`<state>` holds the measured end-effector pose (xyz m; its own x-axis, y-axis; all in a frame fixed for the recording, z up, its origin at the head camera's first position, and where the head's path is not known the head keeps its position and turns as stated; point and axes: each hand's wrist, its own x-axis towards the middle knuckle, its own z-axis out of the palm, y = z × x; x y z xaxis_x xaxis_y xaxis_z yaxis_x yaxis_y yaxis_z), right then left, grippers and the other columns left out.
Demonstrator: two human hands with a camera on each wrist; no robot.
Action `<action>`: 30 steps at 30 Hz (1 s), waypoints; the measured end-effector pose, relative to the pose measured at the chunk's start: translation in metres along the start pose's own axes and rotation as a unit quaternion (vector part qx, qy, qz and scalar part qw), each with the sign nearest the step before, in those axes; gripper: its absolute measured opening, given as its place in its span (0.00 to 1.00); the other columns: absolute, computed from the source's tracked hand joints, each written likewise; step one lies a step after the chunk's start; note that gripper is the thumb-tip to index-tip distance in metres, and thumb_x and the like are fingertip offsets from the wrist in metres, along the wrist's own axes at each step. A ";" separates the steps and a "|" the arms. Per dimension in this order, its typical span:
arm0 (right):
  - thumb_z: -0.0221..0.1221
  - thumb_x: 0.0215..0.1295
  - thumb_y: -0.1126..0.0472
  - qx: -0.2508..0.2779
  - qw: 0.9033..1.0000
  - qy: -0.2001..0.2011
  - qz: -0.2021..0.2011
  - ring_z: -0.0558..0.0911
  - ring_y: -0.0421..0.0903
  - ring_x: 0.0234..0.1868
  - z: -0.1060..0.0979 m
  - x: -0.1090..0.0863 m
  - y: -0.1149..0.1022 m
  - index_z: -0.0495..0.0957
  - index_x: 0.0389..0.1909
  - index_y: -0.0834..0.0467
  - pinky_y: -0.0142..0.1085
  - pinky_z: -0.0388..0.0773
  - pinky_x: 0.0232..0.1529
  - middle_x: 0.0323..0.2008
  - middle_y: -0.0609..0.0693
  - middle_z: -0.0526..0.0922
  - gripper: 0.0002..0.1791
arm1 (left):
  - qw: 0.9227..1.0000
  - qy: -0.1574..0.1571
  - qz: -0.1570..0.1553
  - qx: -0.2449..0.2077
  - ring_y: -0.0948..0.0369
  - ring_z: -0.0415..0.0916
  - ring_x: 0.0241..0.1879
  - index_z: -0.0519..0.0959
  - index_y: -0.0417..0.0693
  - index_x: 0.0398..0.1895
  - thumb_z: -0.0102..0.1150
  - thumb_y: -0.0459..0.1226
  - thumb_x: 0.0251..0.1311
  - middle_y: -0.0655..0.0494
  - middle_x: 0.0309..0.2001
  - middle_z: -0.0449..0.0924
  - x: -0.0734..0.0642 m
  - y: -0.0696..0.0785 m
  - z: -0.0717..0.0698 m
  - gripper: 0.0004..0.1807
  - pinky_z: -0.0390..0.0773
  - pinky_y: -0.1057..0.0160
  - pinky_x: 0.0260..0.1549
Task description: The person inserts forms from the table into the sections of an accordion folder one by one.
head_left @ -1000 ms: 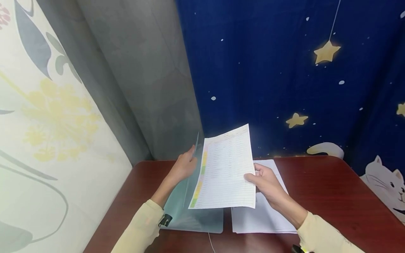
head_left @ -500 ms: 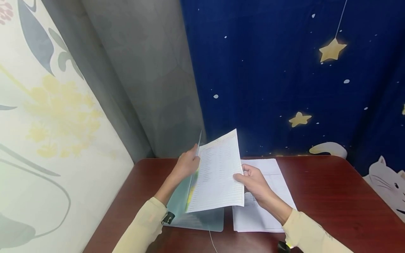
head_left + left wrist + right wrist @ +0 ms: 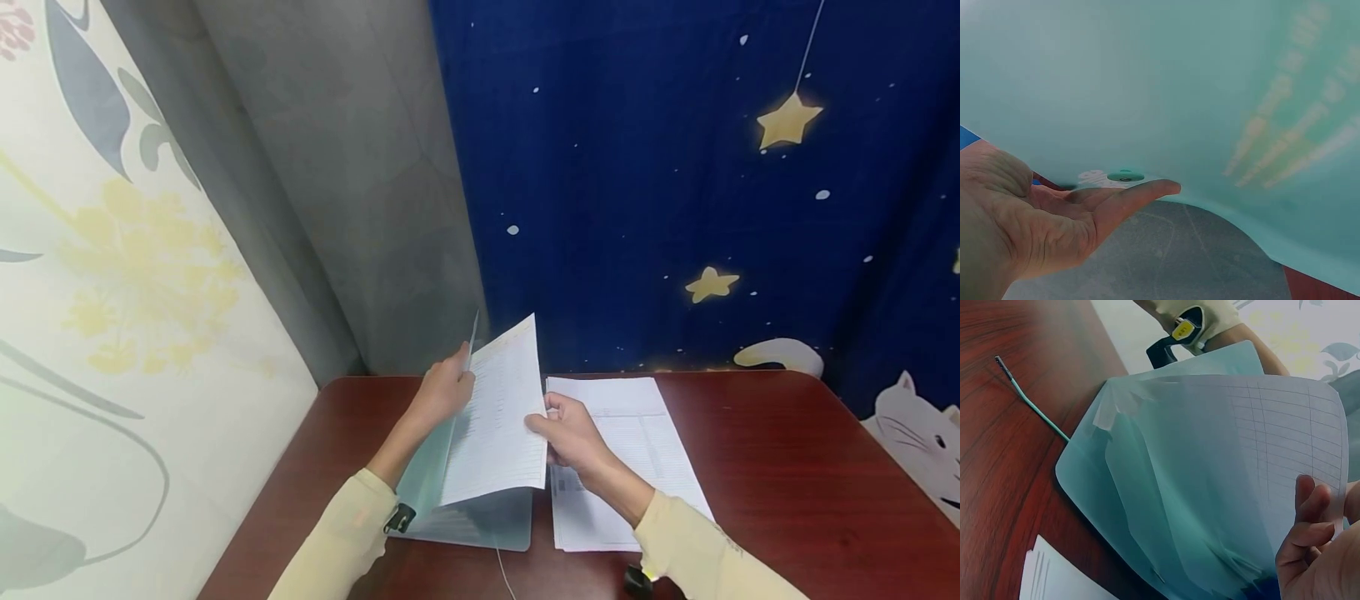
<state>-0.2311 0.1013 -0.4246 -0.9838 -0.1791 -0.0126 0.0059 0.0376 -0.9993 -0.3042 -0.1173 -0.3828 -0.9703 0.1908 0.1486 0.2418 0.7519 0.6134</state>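
A translucent teal document folder (image 3: 491,525) lies on the table, its upper cover raised. My left hand (image 3: 444,390) pinches that cover at its far edge; in the left wrist view the thumb lies along the edge beside a round snap button (image 3: 1125,177). My right hand (image 3: 573,435) grips a printed sheet (image 3: 498,425) by its right edge, thumb on top. The sheet is tilted over the folder, its left edge inside the opening against the raised cover. Through the right wrist view, the gridded sheet (image 3: 1285,425) curves up from the teal plastic (image 3: 1147,506).
A stack of printed papers (image 3: 667,450) lies to the right of the folder, partly under my right forearm. From the folder's near edge runs a thin cord (image 3: 504,575). Curtains (image 3: 637,167) hang behind the dark red table (image 3: 780,467), and a pale patterned cloth (image 3: 187,375) borders its left side.
My right hand has moved left with the sheet, bringing its left edge into the folder's opening and uncovering more of the paper stack. The left hand keeps holding the cover up.
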 end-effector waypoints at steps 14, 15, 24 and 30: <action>0.58 0.71 0.62 -0.032 0.999 -0.019 -0.017 0.75 0.37 0.13 0.022 0.012 0.004 0.78 0.56 0.67 0.28 0.66 0.17 0.28 0.55 0.92 0.18 | 1.000 0.007 -0.003 0.008 0.61 0.50 0.11 0.55 0.39 0.84 0.43 0.35 0.76 0.46 0.23 0.74 0.001 0.002 0.004 0.35 0.56 0.65 0.12; 0.59 0.71 0.62 -0.033 0.999 -0.020 -0.019 0.74 0.37 0.12 0.024 0.012 0.004 0.79 0.56 0.67 0.28 0.66 0.17 0.27 0.54 0.92 0.17 | 1.000 0.007 -0.002 0.010 0.61 0.51 0.11 0.55 0.39 0.84 0.43 0.35 0.77 0.46 0.22 0.74 0.001 0.001 0.004 0.34 0.56 0.65 0.12; 0.60 0.69 0.61 -0.047 0.999 -0.011 -0.014 0.65 0.35 0.08 0.046 0.016 -0.001 0.81 0.47 0.63 0.30 0.61 0.14 0.16 0.44 0.83 0.11 | 1.000 0.019 0.014 0.018 0.61 0.52 0.12 0.58 0.37 0.83 0.45 0.35 0.74 0.49 0.18 0.70 0.000 0.000 0.003 0.34 0.60 0.64 0.15; 0.61 0.67 0.60 -0.089 0.996 -0.001 -0.027 0.70 0.37 0.14 0.053 0.025 0.003 0.82 0.44 0.63 0.32 0.62 0.18 0.25 0.51 0.91 0.11 | 0.999 0.027 0.024 0.030 0.61 0.53 0.13 0.60 0.36 0.82 0.46 0.34 0.74 0.50 0.17 0.69 0.001 0.002 0.002 0.34 0.61 0.63 0.16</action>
<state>-0.2465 0.0448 -0.4298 -0.9816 -0.1866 0.0409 -0.0791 0.2022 -0.9761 -0.3043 -0.1146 -0.3835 -0.9559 0.1956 0.2192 0.2872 0.7793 0.5569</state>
